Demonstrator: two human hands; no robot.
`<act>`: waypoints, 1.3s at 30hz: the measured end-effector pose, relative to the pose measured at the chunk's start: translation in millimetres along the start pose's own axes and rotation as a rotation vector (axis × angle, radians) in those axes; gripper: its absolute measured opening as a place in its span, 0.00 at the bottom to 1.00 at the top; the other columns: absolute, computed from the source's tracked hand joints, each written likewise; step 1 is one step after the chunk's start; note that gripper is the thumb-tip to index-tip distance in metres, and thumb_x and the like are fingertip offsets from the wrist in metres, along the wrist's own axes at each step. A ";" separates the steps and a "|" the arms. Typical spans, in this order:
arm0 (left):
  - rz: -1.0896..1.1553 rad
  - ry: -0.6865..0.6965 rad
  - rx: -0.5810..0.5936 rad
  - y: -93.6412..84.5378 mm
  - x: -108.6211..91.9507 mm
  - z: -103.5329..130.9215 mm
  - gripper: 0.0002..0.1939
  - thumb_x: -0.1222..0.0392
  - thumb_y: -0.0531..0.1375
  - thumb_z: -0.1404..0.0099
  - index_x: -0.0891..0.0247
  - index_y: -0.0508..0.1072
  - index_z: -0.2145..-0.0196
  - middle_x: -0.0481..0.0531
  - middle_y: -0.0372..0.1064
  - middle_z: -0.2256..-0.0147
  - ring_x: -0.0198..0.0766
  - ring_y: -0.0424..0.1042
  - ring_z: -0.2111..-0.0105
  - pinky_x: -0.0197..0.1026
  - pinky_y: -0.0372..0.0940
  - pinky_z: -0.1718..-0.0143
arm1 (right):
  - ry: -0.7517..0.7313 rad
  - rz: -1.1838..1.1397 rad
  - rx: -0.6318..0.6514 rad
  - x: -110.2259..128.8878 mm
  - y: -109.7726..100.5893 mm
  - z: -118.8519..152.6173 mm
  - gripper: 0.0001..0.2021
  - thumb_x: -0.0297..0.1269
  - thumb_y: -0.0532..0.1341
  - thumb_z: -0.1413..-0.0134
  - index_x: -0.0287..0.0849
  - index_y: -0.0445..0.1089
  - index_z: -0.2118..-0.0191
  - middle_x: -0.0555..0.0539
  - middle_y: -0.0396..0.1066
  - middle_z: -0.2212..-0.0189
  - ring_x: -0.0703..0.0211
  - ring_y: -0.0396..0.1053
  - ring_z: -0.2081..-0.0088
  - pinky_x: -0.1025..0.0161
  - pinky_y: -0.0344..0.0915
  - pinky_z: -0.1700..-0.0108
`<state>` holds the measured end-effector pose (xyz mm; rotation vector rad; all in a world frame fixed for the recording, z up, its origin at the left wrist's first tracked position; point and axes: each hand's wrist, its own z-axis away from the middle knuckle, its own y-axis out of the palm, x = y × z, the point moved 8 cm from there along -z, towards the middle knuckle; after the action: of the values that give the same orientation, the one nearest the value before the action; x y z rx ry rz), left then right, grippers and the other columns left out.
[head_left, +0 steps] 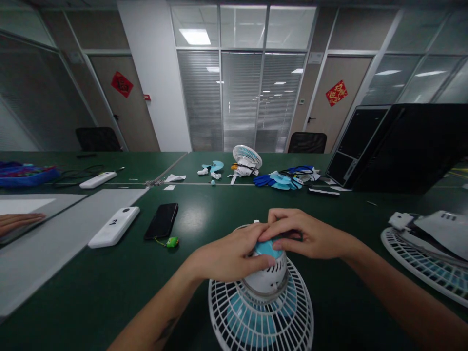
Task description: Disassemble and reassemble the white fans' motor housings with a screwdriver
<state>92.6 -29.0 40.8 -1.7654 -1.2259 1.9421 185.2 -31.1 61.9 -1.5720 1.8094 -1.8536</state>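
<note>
A white desk fan (pixel 261 282) lies face down in front of me, its round grille on the tabletop and its motor housing on top. Light blue blades show through the bars. My left hand (pixel 234 253) wraps round the left side of the housing, thumb across the front. With curled fingers, my right hand (pixel 302 234) grips the light blue cap (pixel 268 249) on top of the housing. Both hands' fingertips meet at the cap, and part of it is hidden under them.
On the green table (pixel 197 253) lie a black phone (pixel 162 221), a white power bank (pixel 114 227) and, right, another fan (pixel 435 243). Farther back are a small fan (pixel 246 161), blue gloves (pixel 288 178) and a black case (pixel 395 146). Another person's hand (pixel 20 222) rests at left.
</note>
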 end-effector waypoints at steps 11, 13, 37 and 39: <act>0.051 -0.025 -0.033 3.7 5.1 -7.0 0.13 0.54 0.56 0.34 0.63 0.66 0.55 0.57 0.65 0.50 0.47 0.64 0.48 0.53 0.59 0.43 | -0.004 0.006 -0.125 -12.7 1.9 -1.7 0.16 0.51 0.63 0.42 0.41 0.76 0.62 0.51 0.63 0.69 0.66 0.63 0.70 0.68 0.57 0.69; 0.054 -0.017 -0.054 3.3 3.9 -7.7 0.13 0.56 0.56 0.34 0.63 0.66 0.54 0.56 0.66 0.51 0.46 0.64 0.49 0.52 0.59 0.43 | -0.004 0.012 -0.144 -12.0 1.3 -2.8 0.17 0.51 0.63 0.42 0.40 0.76 0.63 0.51 0.63 0.70 0.66 0.62 0.70 0.67 0.57 0.69; -0.082 -0.094 -0.132 14.6 3.5 -8.6 0.33 0.57 0.66 0.43 0.58 0.62 0.41 0.56 0.61 0.42 0.50 0.62 0.42 0.56 0.55 0.38 | 0.480 -0.276 -0.536 -73.3 34.4 84.3 0.20 0.54 0.58 0.40 0.41 0.65 0.53 0.53 0.60 0.73 0.63 0.59 0.72 0.64 0.57 0.68; -0.142 -0.121 -0.202 18.7 5.7 -10.4 0.32 0.56 0.65 0.43 0.60 0.62 0.42 0.59 0.62 0.42 0.53 0.62 0.41 0.60 0.56 0.39 | 0.548 -0.157 -0.478 -72.5 38.1 97.0 0.19 0.53 0.60 0.42 0.41 0.67 0.55 0.52 0.61 0.71 0.62 0.60 0.71 0.64 0.57 0.68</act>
<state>107.1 -32.5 24.5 -1.6179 -1.5931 1.9265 265.3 -57.3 -33.2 -1.4541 2.5905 -2.2042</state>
